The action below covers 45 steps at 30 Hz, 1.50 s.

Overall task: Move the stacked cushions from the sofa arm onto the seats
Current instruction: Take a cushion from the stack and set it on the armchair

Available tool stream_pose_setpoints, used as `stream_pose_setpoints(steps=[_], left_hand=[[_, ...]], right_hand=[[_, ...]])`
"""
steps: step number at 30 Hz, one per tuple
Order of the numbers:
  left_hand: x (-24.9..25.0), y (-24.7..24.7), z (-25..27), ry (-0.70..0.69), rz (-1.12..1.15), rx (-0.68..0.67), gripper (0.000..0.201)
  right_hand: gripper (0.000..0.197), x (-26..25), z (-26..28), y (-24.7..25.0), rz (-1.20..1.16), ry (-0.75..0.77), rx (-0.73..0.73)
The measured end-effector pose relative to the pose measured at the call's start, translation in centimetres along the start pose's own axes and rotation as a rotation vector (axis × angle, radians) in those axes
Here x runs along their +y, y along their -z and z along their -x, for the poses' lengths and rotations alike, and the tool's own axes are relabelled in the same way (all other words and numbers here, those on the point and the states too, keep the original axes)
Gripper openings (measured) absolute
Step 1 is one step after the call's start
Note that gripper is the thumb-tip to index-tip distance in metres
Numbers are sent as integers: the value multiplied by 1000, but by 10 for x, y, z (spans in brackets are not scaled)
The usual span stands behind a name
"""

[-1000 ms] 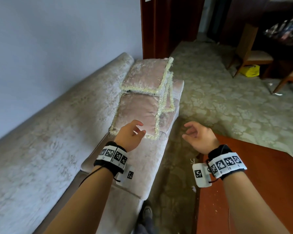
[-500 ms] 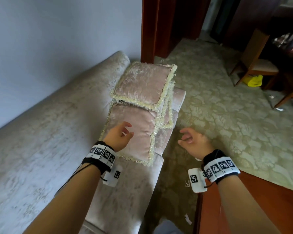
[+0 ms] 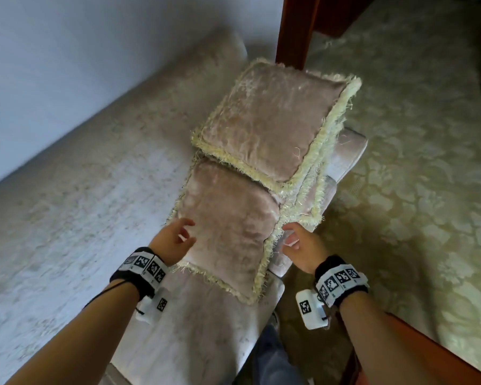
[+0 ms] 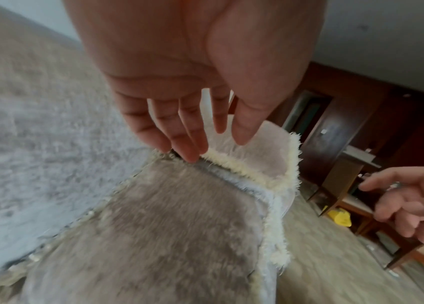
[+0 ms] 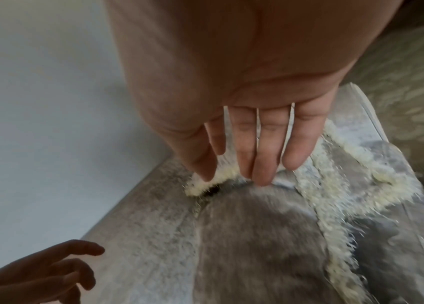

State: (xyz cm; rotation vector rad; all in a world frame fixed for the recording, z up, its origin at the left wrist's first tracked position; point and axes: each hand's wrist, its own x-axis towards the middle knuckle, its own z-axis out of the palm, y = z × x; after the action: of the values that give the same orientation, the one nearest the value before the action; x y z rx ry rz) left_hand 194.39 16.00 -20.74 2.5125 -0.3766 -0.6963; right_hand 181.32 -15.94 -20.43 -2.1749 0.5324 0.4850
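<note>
Pink velvet cushions with cream fringe lie stacked and overlapping on the pale pink sofa surface (image 3: 200,329). The top cushion (image 3: 270,126) lies farther off and overlaps the near cushion (image 3: 228,223) (image 4: 179,236) (image 5: 257,236). A third cushion's fringe (image 3: 311,201) shows beneath them on the right. My left hand (image 3: 178,237) (image 4: 190,144) hovers at the near cushion's left edge, fingers spread and holding nothing. My right hand (image 3: 295,240) (image 5: 257,154) sits at its right fringe edge with relaxed fingers, gripping nothing.
The beige sofa back (image 3: 81,204) runs along the wall on the left. A dark wooden door frame (image 3: 295,29) stands behind the cushions. Patterned carpet (image 3: 414,162) lies to the right, and a red-brown table (image 3: 442,357) is by my right forearm. My leg (image 3: 272,357) is below.
Both hands have moved forward and closed in on the two sides of the near cushion. The view has come closer to the stack.
</note>
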Motion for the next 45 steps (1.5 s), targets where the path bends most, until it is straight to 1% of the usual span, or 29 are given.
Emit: stream_pose_setpoints(steps=[4,9,13,16,18,22,24,25,28,31,33,34,36,38,40,42,44,45], left_hand=[[-47,-20,-60,115,-5,-44,42],[-120,-51,-116,246,7,-74,54],[-172,-71,-159,288,-17,-89,69],[-201,-79,-199,276,-69,-118,83],[-217,-85,-238,223,-113,-162,100],[-236,-94,-305,87,-324,-270,146],[-237,-99,-321,97,-324,-310,155],[-237,-101,-324,113,-303,-330,158],[-248,-113,-337,82,-231,-306,161],[-257,-131,-348,23,-110,-327,149],[-260,-136,-353,-47,-137,-314,158],[-258,-136,-353,-50,-146,-301,162],[-252,-134,-349,-38,-124,-261,163],[-244,-132,-339,-57,-43,-245,161],[-232,-128,-324,-60,42,-240,155],[-218,-121,-301,-31,7,-205,151],[-210,-112,-275,21,-27,-157,151],[-207,-107,-260,17,-24,-154,150]], right_hand=[[49,35,-66,-27,51,-67,-88],[77,74,-139,-79,39,-123,-194],[103,102,-188,-122,-40,-126,-211],[121,113,-208,-150,-92,-163,-181],[131,123,-221,-166,-129,-179,-165],[138,130,-236,-180,-151,-220,-169],[140,132,-243,-185,-172,-230,-163],[141,132,-245,-188,-190,-230,-156],[142,134,-252,-197,-197,-202,-116],[141,138,-258,-203,-202,-186,-99],[141,142,-262,-206,-206,-174,-104],[141,144,-264,-207,-206,-167,-101],[141,147,-265,-209,-223,-131,-77],[140,147,-262,-208,-237,-92,-59],[136,145,-255,-207,-242,-90,-54],[134,137,-245,-204,-243,-73,-49],[131,128,-231,-199,-242,-56,-46],[130,124,-223,-195,-233,-48,-57]])
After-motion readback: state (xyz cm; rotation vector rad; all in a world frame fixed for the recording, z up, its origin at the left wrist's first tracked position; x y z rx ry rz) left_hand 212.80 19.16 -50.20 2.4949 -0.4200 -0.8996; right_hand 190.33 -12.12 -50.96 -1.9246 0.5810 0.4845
